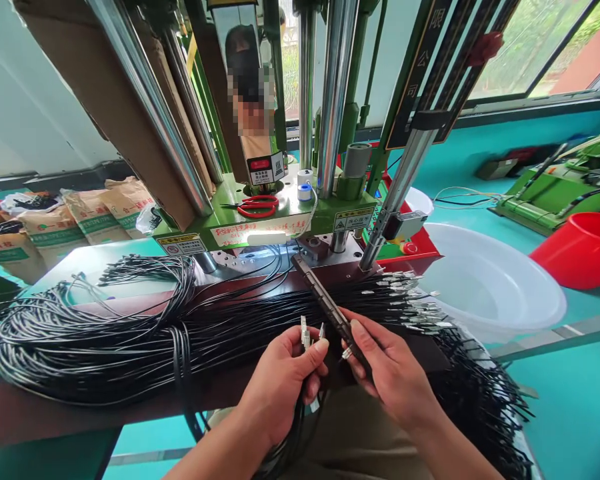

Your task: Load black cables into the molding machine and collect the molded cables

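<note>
My left hand (293,367) is closed round several black cables, and their silver connector ends (306,333) stick up between thumb and fingers. The cables hang down below that hand. In my right hand (387,363) is a long dark metal bar (325,300) with slots along it, tilted up and away to the left. A small silver connector shows beside the bar at my right fingers; whether it sits in the bar I cannot tell. Behind both hands lies a thick bundle of black cables (240,323), with silver connectors (410,300) at its right end.
A green press (230,223) with steel columns stands ahead, red-handled scissors (257,207) on its ledge. More black cable ends (480,393) spread at the right. Beyond are a white basin (495,280) and a red bucket (580,250). Paper sacks (60,223) stand at the left.
</note>
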The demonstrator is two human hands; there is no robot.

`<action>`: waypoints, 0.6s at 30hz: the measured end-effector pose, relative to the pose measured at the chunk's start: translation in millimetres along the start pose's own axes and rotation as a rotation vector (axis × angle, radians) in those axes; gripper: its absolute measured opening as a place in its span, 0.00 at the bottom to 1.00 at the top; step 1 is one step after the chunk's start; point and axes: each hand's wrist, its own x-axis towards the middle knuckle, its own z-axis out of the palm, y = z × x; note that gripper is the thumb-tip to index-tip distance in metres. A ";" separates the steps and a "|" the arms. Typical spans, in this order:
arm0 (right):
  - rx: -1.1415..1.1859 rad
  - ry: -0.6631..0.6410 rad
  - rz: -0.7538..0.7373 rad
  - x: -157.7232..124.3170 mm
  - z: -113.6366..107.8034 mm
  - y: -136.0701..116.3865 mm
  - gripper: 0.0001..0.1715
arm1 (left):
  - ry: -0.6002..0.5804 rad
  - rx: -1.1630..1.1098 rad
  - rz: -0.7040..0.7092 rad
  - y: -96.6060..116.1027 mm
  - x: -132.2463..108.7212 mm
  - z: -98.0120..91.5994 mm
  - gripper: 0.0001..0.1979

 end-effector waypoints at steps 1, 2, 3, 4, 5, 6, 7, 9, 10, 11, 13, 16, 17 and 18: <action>-0.012 -0.004 -0.002 0.4 0.3 0.8 0.33 | -0.004 0.012 -0.006 -0.2 0.4 1.4 0.14; -0.021 -0.007 -0.005 0.7 0.6 1.3 0.33 | -0.004 0.023 -0.013 -0.2 0.8 2.7 0.14; -0.026 -0.010 -0.006 0.9 0.8 1.5 0.33 | 0.000 0.031 -0.022 -0.2 1.2 4.0 0.15; -0.028 -0.013 -0.006 0.9 0.9 1.2 0.33 | 0.007 0.038 -0.031 0.0 1.6 5.0 0.15; -0.031 -0.017 -0.002 0.8 0.9 0.7 0.33 | 0.012 0.043 -0.038 0.3 1.9 5.9 0.14; -0.036 -0.022 0.003 0.6 0.8 0.0 0.33 | 0.013 0.049 -0.043 0.5 2.2 6.7 0.14; -0.040 -0.028 0.007 0.3 0.7 -0.8 0.33 | 0.012 0.055 -0.046 0.8 2.5 7.2 0.14; -0.051 -0.036 0.010 0.0 0.3 -2.0 0.33 | 0.007 0.064 -0.051 1.3 2.8 7.7 0.14; -0.056 -0.038 0.012 -0.1 0.1 -2.2 0.33 | 0.007 0.068 -0.054 1.4 3.0 7.8 0.14; -0.059 -0.038 0.015 -0.1 0.0 -2.3 0.33 | 0.006 0.072 -0.056 1.6 3.2 7.8 0.14; -0.064 -0.038 0.017 0.0 -0.1 -2.1 0.33 | -0.001 0.083 -0.060 1.9 3.5 7.4 0.14; -0.063 -0.039 0.023 0.2 0.5 -2.9 0.32 | -0.021 0.104 -0.066 2.8 3.8 6.9 0.14; -0.062 -0.036 0.028 0.2 0.9 -3.7 0.32 | -0.023 0.109 -0.068 3.2 3.7 6.8 0.14; -0.063 -0.034 0.035 0.0 1.4 -4.7 0.32 | -0.021 0.114 -0.070 3.6 3.7 6.8 0.13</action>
